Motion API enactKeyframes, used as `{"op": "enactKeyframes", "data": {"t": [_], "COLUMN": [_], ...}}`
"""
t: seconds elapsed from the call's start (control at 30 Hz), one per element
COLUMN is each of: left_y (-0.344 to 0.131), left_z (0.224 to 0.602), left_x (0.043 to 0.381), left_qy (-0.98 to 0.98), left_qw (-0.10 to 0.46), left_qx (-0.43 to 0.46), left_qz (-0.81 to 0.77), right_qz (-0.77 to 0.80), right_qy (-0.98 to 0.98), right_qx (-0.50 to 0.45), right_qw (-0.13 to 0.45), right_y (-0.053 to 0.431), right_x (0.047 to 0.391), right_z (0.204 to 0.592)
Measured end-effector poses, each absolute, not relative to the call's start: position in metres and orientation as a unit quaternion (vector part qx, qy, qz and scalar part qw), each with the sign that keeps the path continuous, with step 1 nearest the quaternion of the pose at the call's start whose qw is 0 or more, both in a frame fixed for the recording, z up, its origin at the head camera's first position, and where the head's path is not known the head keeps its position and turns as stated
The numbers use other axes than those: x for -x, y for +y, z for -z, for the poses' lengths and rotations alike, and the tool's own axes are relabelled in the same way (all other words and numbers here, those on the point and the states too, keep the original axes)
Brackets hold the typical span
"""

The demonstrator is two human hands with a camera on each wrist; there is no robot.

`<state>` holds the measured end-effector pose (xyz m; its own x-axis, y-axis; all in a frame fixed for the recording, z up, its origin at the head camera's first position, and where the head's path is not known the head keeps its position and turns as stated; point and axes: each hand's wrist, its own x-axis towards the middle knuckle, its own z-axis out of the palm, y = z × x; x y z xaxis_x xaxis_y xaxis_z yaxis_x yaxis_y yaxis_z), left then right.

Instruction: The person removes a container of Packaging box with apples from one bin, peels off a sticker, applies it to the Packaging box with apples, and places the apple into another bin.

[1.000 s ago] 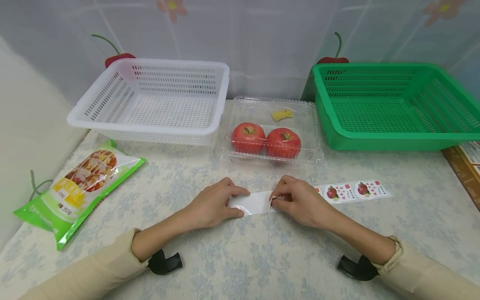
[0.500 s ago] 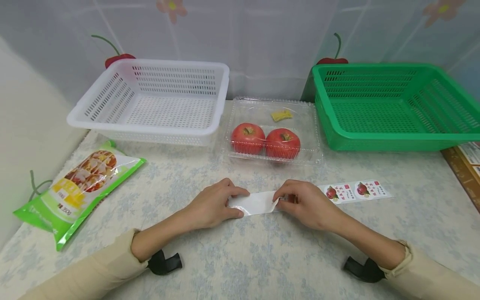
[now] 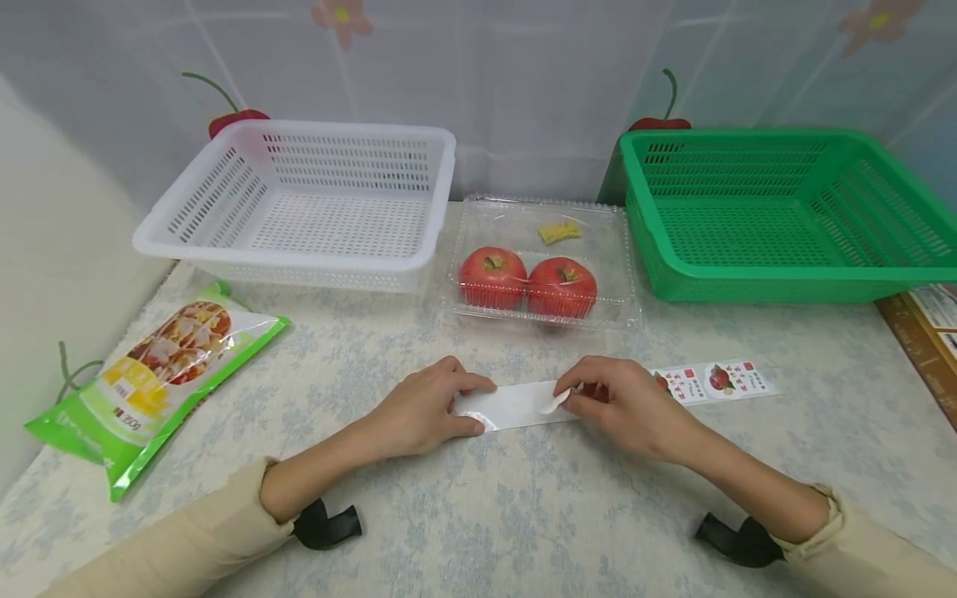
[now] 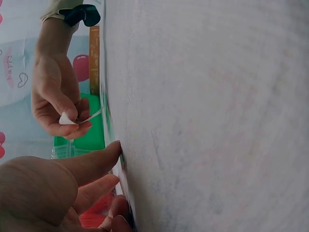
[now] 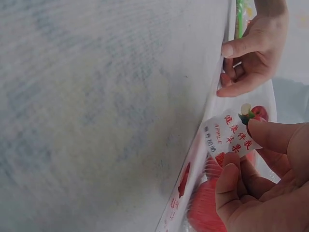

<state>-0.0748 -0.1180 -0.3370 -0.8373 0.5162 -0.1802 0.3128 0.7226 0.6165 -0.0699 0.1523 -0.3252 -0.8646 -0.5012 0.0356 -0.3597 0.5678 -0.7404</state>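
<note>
A long white strip of round apple stickers (image 3: pixel 512 405) lies on the cloth-covered table. My left hand (image 3: pixel 424 407) presses down the strip's bare left end, thumb and forefinger spread apart. Between thumb and fingers my right hand (image 3: pixel 635 411) pinches a sticker (image 5: pixel 227 133) by its edge; red lettering and an apple picture show on it in the right wrist view. In the left wrist view, the sticker's pale back (image 4: pixel 67 119) curls up, part of it lifted off the strip. Printed stickers (image 3: pixel 721 378) show beyond the right hand, which covers the part between.
Behind the strip stands a clear plastic box (image 3: pixel 616 311) with two red apples (image 3: pixel 493 276) and a yellow piece (image 3: pixel 559 232). A white basket (image 3: pixel 437 249) is at the back left, a green basket (image 3: pixel 785 286) at the back right. A green food bag (image 3: pixel 168 374) lies left.
The right hand has moved slightly right, drawing the sticker's edge back so that it curls over and more white backing shows. The left hand stays in place.
</note>
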Motion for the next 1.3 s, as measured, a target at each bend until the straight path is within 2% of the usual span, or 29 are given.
{"op": "enactKeyframes", "data": {"t": [0.37,0.53,0.77,0.93,1.03,1.13,1.23,1.3], "left_y": [-0.117,-0.115,-0.118,-0.123,-0.126,-0.127,-0.126,-0.125], "left_z": [0.334,0.331,0.331,0.331,0.329,0.323,0.317,0.314], "left_x": [0.078,0.082,0.083,0.089,0.096,0.103,0.108,0.11], "left_qy": [0.913,0.913,0.909,0.883,0.862,0.853,0.871,0.89], "left_qw": [0.17,0.183,0.186,0.188,0.154,0.09,0.032,0.018], "left_qx": [-0.241,-0.248,-0.257,-0.269,-0.27,-0.262,-0.229,-0.199], "left_qz": [-0.283,-0.267,-0.271,-0.337,-0.4,-0.442,-0.434,-0.409], "right_qz": [0.423,0.441,0.48,0.509,0.517,0.527,0.538,0.542], "right_qy": [0.873,0.869,0.854,0.84,0.838,0.834,0.83,0.828], "right_qx": [0.229,0.215,0.197,0.173,0.148,0.124,0.11,0.105], "right_qw": [0.083,0.063,-0.023,-0.079,-0.096,-0.101,-0.102,-0.102], "right_y": [0.152,0.148,0.143,0.141,0.14,0.137,0.133,0.129], "right_x": [0.072,0.077,0.093,0.114,0.129,0.145,0.161,0.171], "right_z": [0.314,0.305,0.292,0.278,0.269,0.266,0.27,0.274]}}
